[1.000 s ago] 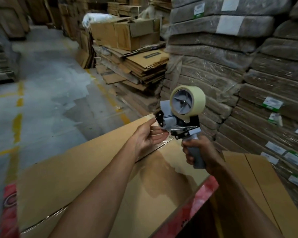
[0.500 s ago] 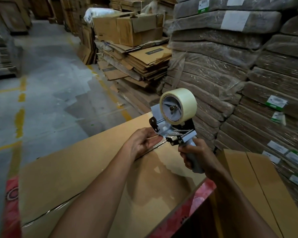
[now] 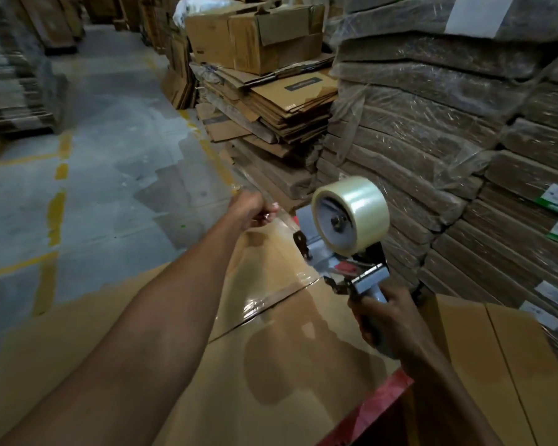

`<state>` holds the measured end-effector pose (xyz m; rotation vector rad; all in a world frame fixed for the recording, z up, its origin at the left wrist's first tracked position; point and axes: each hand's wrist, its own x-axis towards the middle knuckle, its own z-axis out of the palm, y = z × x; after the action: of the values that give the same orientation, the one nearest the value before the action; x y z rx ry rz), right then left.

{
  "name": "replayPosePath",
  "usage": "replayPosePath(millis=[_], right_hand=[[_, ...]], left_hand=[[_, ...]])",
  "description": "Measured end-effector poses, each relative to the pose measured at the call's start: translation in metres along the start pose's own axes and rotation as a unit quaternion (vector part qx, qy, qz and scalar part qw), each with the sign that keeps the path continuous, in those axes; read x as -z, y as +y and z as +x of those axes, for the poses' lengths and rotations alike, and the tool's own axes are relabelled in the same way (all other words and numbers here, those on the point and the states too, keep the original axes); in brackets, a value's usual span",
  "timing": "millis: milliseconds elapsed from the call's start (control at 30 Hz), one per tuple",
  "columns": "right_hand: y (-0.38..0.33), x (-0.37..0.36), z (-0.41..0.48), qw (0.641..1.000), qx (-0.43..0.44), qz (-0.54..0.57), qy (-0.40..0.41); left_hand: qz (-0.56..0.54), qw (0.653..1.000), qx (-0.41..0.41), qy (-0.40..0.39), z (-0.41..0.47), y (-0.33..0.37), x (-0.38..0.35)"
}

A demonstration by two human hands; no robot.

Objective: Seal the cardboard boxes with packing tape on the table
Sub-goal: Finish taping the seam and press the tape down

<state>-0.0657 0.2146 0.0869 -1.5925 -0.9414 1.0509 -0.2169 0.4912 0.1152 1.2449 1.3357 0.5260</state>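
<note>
**Tape strip stretched above the far edge of the box**

Your left hand (image 3: 253,209) is curled into a fist, with thumb and fingers pinching the free end of the clear tape strip (image 3: 285,222). The strip runs taut from that fist back to the tape dispenser (image 3: 335,262). Your right hand (image 3: 390,320) is wrapped tight round the dispenser's grey handle and holds it upright above the far right corner of the cardboard box (image 3: 110,349). The tape roll (image 3: 358,210) sits on top of the dispenser.

The box lies flat under both your forearms, and its top seam (image 3: 236,326) runs across between your 2 hands. A glossy film shows over the seam near the dispenser. The near right edge of the box carries a red print (image 3: 377,403). A second box (image 3: 503,365) stands just beside it on the right.

Beyond the far edge rise wrapped cardboard bundles (image 3: 432,123) and a pile of flattened cartons (image 3: 287,101). The concrete floor (image 3: 110,188) has yellow lines.
</note>
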Motion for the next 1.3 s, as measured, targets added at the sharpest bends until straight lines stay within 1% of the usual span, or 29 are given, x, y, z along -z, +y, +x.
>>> replayPosePath(millis=[67,167,267,367,433,600,700,767,833,900,967,1033,1100,1133,1167,1200,1233,1267,1300], right_hand=[[0.010,0.002,0.007,1.000,-0.010,-0.019,0.009],[0.019,0.001,0.026,0.999,-0.013,-0.033,0.022],[0.023,0.002,0.042,0.999,-0.025,-0.006,0.033],[0.025,0.002,0.051,0.997,-0.046,0.039,0.038],[0.025,0.001,0.056,0.997,-0.055,0.046,0.032],[0.025,-0.001,0.067,0.998,-0.050,0.015,0.027],[0.026,-0.001,0.069,0.998,-0.055,-0.015,0.028],[0.027,-0.002,0.070,0.997,-0.061,-0.033,0.036],[0.025,-0.004,0.071,0.995,-0.061,-0.067,0.043],[0.022,-0.006,0.072,0.992,-0.061,-0.099,0.051],[0.019,-0.008,0.073,0.989,-0.074,-0.119,0.054],[0.015,-0.008,0.075,0.985,-0.084,-0.136,0.057],[0.012,-0.007,0.076,0.984,-0.083,-0.148,0.053],[0.011,-0.007,0.077,0.983,-0.083,-0.156,0.051],[0.010,-0.006,0.080,0.982,-0.082,-0.160,0.051],[0.010,-0.005,0.083,0.981,-0.086,-0.165,0.050],[0.009,-0.005,0.085,0.980,-0.091,-0.168,0.048],[0.008,-0.006,0.086,0.980,-0.093,-0.169,0.044],[0.007,-0.007,0.087,0.980,-0.094,-0.173,0.039]], left_hand=[[0.013,1.000,-0.005,0.004,0.022,0.001,0.000],[0.055,0.996,-0.060,0.035,0.047,-0.001,-0.011],[0.067,0.992,-0.094,0.052,0.058,-0.008,-0.022],[0.034,0.993,-0.093,0.071,0.062,-0.020,-0.030],[0.010,0.992,-0.095,0.084,0.067,-0.028,-0.033],[0.025,0.991,-0.085,0.097,0.080,-0.029,-0.033],[0.044,0.993,-0.059,0.093,0.084,-0.031,-0.031],[0.072,0.993,-0.037,0.089,0.087,-0.033,-0.029],[0.124,0.990,-0.026,0.068,0.087,-0.034,-0.027],[0.183,0.982,-0.015,0.042,0.089,-0.036,-0.024],[0.240,0.970,-0.012,0.037,0.091,-0.036,-0.022],[0.290,0.953,-0.039,0.083,0.082,-0.033,-0.026],[0.291,0.941,-0.102,0.137,0.071,-0.031,-0.035],[0.286,0.941,-0.128,0.131,0.065,-0.030,-0.041],[0.289,0.942,-0.147,0.088,0.064,-0.032,-0.049],[0.315,0.936,-0.155,0.028,0.065,-0.035,-0.053],[0.357,0.922,-0.147,-0.026,0.061,-0.036,-0.056],[0.392,0.908,-0.140,-0.042,0.065,-0.040,-0.055],[0.404,0.905,-0.128,-0.043,0.069,-0.045,-0.054]])
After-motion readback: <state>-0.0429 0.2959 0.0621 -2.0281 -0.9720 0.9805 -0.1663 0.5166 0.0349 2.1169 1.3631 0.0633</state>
